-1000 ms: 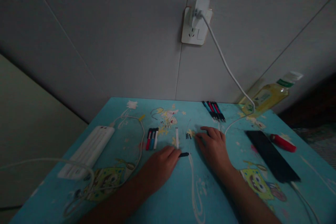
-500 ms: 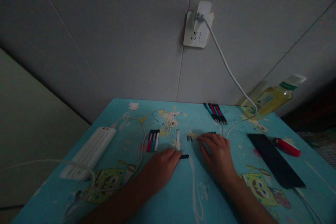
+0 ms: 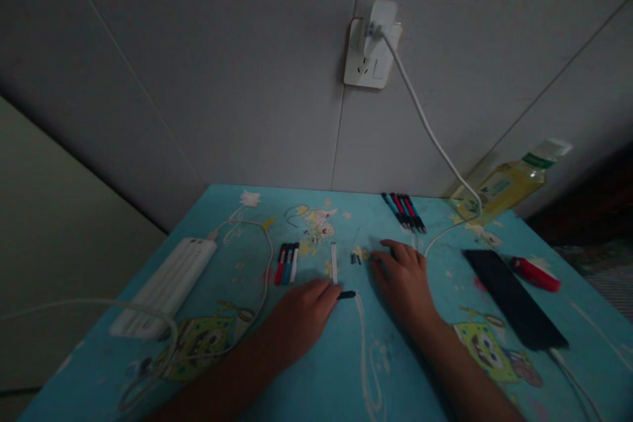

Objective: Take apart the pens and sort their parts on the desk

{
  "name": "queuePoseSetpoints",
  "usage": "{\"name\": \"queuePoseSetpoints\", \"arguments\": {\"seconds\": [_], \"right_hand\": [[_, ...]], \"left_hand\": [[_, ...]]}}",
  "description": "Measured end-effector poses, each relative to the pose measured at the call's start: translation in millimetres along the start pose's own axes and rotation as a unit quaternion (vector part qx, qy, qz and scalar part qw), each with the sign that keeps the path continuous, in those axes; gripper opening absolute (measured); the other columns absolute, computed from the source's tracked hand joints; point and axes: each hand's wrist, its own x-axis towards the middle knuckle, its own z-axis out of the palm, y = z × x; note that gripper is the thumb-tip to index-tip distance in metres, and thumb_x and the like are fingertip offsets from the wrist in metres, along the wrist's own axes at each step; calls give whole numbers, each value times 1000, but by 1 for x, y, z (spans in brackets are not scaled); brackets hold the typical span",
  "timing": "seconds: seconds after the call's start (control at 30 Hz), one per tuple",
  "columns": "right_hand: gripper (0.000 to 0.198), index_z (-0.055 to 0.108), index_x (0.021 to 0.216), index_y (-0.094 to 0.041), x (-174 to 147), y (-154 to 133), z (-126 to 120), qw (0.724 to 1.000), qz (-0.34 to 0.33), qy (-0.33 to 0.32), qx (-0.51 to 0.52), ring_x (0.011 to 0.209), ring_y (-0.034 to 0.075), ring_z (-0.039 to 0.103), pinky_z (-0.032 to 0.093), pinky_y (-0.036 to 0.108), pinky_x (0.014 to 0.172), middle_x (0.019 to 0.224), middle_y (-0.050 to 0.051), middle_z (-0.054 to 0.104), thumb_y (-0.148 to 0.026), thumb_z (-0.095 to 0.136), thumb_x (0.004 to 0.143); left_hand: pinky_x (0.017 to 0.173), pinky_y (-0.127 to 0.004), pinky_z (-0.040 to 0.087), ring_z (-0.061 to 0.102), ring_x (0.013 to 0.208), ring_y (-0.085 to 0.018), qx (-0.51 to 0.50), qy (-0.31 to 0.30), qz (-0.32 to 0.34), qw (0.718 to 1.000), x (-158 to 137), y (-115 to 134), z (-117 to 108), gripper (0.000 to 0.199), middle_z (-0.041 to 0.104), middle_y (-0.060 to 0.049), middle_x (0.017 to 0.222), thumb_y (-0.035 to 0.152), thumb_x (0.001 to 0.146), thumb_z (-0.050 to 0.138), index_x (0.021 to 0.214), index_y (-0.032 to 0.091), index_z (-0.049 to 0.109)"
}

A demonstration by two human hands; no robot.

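Blue tabletop [image 3: 311,386]: left hand [image 3: 307,303] pinches a black pen part [image 3: 347,295], apparently steadying it; right hand [image 3: 403,275] curls, grip unclear, small dark pieces [image 3: 353,259] handy at its ten o'clock.

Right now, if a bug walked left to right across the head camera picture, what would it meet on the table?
Long white box → left hand → two small dark pieces → right hand → dark flat slab.

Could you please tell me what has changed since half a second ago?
The right hand has spread its fingers, one reaching farther toward the wall; whether they grip anything is unclear. The left hand still holds the black piece, and the markers and pens lie as before.
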Motion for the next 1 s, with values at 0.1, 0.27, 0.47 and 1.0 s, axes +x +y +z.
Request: {"name": "queuePoseSetpoints", "arguments": {"seconds": [0.1,0.27,0.47,1.0], "right_hand": [[14,73,98,-26,0,2,1,1000,2,5,0,115,29,53,36,50,99,123,8,62,-25,61,93],[15,73,98,-26,-1,2,-1,1000,-7,14,5,114,29,54,37,50,98,123,8,63,-25,59,93],[15,73,99,-27,0,0,-3,1000,-10,2,3,113,29,54,36,49,98,122,7,63,-25,60,93],[17,72,104,-28,0,2,-1,1000,-10,8,3,112,29,54,35,49,99,119,7,65,-25,59,93]], "left_hand": [[83,-36,57,65,93,-20,5,-2,-2,1000,0,1,-1,25,64,-4,103,13,98,48,120,21,57],[84,-36,56,64,94,-20,3,-1,7,1000,0,0,0,27,64,-5,103,10,97,49,122,20,56],[84,-34,56,64,95,-19,-2,14,12,1000,-2,-3,5,26,65,-4,104,12,99,46,122,21,56],[83,-34,56,64,93,-19,-8,1,6,1000,-1,-1,2,26,65,-5,104,14,99,47,123,21,57]]}}
